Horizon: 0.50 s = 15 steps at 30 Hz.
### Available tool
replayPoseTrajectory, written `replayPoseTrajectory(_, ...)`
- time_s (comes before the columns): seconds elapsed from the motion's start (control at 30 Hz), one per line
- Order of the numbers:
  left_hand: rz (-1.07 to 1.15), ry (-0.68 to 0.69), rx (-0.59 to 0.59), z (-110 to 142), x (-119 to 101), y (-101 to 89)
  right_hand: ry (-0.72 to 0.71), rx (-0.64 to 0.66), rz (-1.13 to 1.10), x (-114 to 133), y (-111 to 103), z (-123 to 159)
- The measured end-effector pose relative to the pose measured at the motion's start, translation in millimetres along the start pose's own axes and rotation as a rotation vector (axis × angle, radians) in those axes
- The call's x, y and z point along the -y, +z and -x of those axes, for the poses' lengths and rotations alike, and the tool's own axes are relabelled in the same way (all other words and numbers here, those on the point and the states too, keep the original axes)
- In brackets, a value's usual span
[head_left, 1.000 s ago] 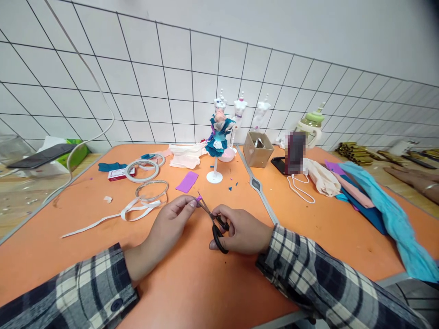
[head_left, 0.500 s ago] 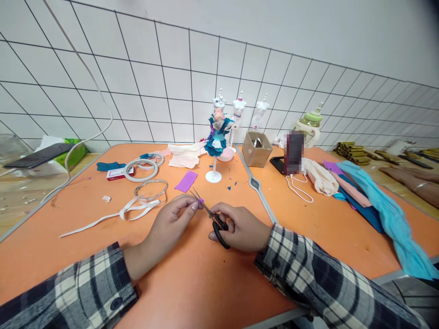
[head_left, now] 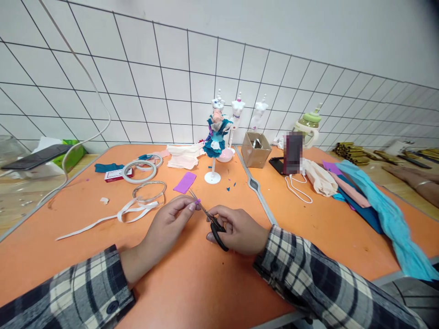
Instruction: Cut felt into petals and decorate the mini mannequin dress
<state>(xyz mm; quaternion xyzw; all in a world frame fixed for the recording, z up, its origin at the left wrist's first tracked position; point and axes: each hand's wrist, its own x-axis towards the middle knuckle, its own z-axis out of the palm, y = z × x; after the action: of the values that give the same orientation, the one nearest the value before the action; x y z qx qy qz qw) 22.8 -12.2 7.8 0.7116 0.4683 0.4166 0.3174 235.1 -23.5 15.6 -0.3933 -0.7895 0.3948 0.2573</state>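
Scissors (head_left: 215, 224) held in the person's right hand (head_left: 240, 230), above the orange tabletop (head_left: 171, 288), near the middle of the work area. Handles black, with rounded loops; blades slim, metallic, tapering to fine points directed away from the person and toward the left. Blade tips appear narrowly parted. Right grip: fingers curled closely about the handles; which finger sits in which loop cannot be told.

Left hand (head_left: 168, 218): thumb and forefinger pinched together on a small purple scrap (head_left: 198, 201). Scrap is bright violet, crumpled in outline, mostly covered by the fingertips; its full shape cannot be told. It lies at the blades, just beyond the left thumb; whether the edges bite into it is too small to tell.

Purple rectangle (head_left: 184, 183) of similar colour lies flat on the tabletop just beyond the left fingers, set at a slant, edges straight, surface even.

Behind it, a dress form (head_left: 215, 141) stands upright on a round white base, wearing ruffled teal layers with pale pink at the chest. White ribbon (head_left: 132, 212) lies loosely looped to the left of the left hand.
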Motion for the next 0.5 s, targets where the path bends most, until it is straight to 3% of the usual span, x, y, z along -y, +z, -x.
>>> replayPoseTrajectory(0.17,-0.013,0.02,0.0,-0.3,-0.2,0.0,0.016,0.018,-0.025,0.6,-2.2,0.4)
replayPoseTrajectory(0.37,-0.009,0.057,0.016,-1.1,-1.7,-0.2,0.148,0.127,-0.211,2.5,-1.6,4.6)
replayPoseTrajectory(0.5,-0.017,0.063,0.02,-1.1,-1.1,-0.6,0.189,0.12,-0.288,0.2,2.1,3.8)
